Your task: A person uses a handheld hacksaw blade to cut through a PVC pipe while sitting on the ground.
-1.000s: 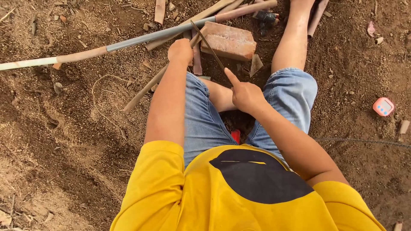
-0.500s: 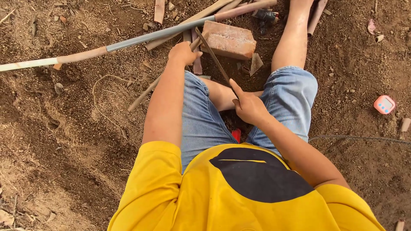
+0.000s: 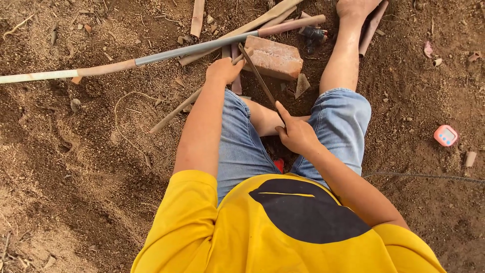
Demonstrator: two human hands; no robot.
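I sit on bare soil with a long thin pipe [image 3: 192,49] lying across in front of me, resting on a red brick [image 3: 273,58]. My left hand [image 3: 225,70] is closed over the pipe just left of the brick. My right hand [image 3: 295,134] grips the near end of a thin dark saw blade [image 3: 257,76], index finger stretched along it. The blade runs diagonally up to the pipe and meets it beside my left hand. My right leg extends past the brick.
Several short pipe offcuts [image 3: 198,15] lie around the brick. A small pink device [image 3: 445,135] sits on the soil at right, above a thin cable [image 3: 424,176]. A red object [image 3: 278,164] shows between my legs. A dark tool [image 3: 313,34] lies beyond the brick.
My right hand has drawn back toward my body, pulling the blade along the pipe. My left hand stays clamped on the pipe.
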